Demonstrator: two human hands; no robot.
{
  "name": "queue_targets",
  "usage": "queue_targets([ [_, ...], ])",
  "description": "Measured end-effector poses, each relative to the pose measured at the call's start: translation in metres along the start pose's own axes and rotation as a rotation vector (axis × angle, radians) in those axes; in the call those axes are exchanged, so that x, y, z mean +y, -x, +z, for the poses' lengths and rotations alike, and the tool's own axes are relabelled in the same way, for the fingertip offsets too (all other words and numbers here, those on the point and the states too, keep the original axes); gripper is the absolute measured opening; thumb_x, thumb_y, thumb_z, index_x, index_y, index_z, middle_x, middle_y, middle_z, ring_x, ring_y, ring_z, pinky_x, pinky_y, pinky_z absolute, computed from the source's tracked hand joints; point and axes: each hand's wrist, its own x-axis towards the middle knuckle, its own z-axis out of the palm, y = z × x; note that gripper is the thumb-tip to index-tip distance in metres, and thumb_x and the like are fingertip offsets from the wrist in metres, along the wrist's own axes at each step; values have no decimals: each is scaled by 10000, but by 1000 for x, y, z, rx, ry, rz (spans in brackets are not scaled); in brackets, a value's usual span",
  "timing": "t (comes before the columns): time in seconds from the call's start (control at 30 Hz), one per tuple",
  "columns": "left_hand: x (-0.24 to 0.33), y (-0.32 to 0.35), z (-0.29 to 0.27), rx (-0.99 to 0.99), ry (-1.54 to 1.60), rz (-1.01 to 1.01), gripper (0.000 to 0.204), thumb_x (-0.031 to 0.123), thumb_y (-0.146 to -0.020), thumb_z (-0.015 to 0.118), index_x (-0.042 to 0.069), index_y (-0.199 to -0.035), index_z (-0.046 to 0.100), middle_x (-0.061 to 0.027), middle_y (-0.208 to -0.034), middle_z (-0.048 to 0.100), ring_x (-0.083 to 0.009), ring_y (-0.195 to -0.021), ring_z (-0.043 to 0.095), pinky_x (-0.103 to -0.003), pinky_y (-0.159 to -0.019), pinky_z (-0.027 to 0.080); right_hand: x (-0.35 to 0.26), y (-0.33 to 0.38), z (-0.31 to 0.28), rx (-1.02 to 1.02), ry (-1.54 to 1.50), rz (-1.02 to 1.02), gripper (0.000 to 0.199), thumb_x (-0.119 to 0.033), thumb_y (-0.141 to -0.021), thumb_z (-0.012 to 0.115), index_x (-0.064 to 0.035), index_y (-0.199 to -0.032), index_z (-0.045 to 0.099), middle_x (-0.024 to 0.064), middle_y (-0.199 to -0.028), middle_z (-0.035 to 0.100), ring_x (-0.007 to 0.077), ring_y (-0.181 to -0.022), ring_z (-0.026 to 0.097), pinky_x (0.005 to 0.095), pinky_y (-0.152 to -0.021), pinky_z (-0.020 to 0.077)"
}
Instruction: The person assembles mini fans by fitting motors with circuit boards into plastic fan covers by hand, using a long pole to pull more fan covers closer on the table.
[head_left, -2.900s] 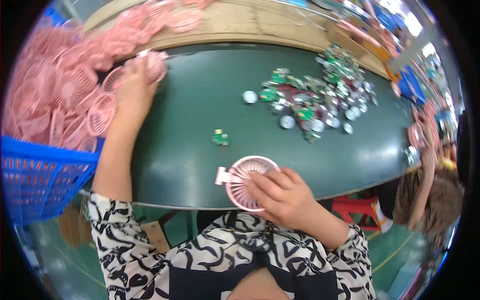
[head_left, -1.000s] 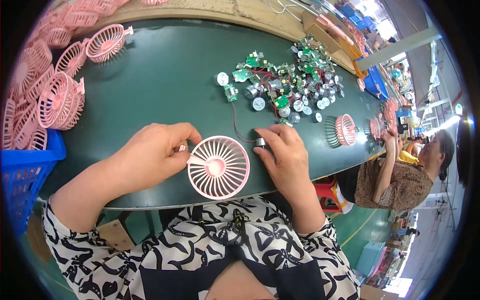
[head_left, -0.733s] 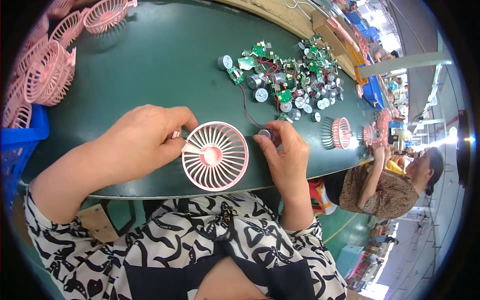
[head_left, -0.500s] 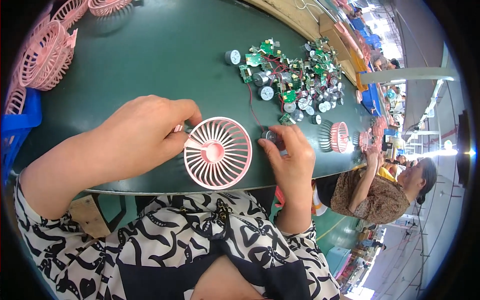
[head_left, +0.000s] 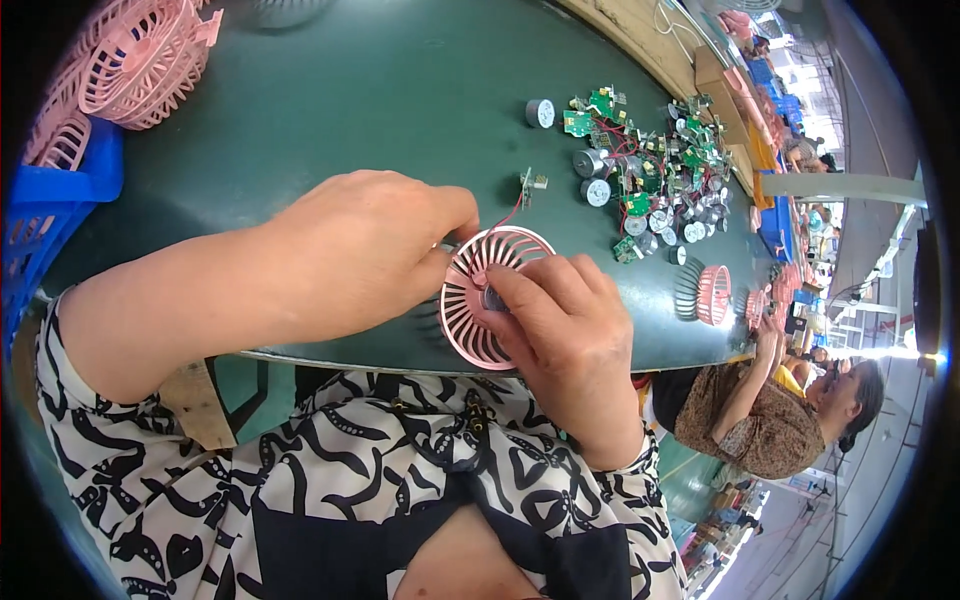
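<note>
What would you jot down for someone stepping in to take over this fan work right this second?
Left hand: grips the left rim of the round pink plastic fan grille, which lies at the near edge of the dark green table.
Right hand: fingers press a small part into the grille's centre; the part is mostly hidden.
A red wire runs from the grille towards a small circuit board.
Spare silver motors and green boards are heaped far right; more pink grilles are stacked far left by the blue plastic crate.
Done: grille positioned, part at the hub. Left: I cannot tell whether it is seated.
</note>
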Motion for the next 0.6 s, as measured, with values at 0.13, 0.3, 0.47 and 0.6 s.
queue_targets([
  [0.13, -4, 1, -4, 7, -1, -3, 215, 86, -849, 593, 42, -1058, 619, -156, -738, 646, -360, -685, 630, -456, -614, 478, -6, -5, 1, -77, 21, 88, 316, -126, -721, 779, -67, -1014, 676, 75, -867, 608, 272, -783, 591, 392, -680, 466],
  [0.3, 5, 3, -10, -45, -59, -81, 249, 120, -858, 590, 76, -1101, 617, -181, -796, 665, -384, -763, 650, -471, -670, 503, -2, 1, -3, 14, -37, -1, 388, -256, -753, 772, -82, -1081, 658, 69, -983, 598, 233, -828, 597, 350, -675, 440],
  [0.47, 7, -4, -9, -128, 2, -82, 242, 194, -872, 583, 42, -1051, 645, -223, -942, 687, -393, -927, 654, -482, -824, 511, 18, 44, 15, 36, -37, -174, 564, -341, -763, 725, -68, -1251, 644, 102, -1251, 592, 257, -944, 611, 365, -790, 466],
  [0.6, 17, -7, -28, 26, -100, -147, 262, 214, -875, 619, 50, -1080, 610, -195, -986, 683, -364, -975, 640, -454, -846, 505, 18, 49, 20, 84, -29, -192, 575, -223, -716, 742, -61, -1258, 644, 92, -1278, 588, 232, -961, 604, 373, -805, 458],
])
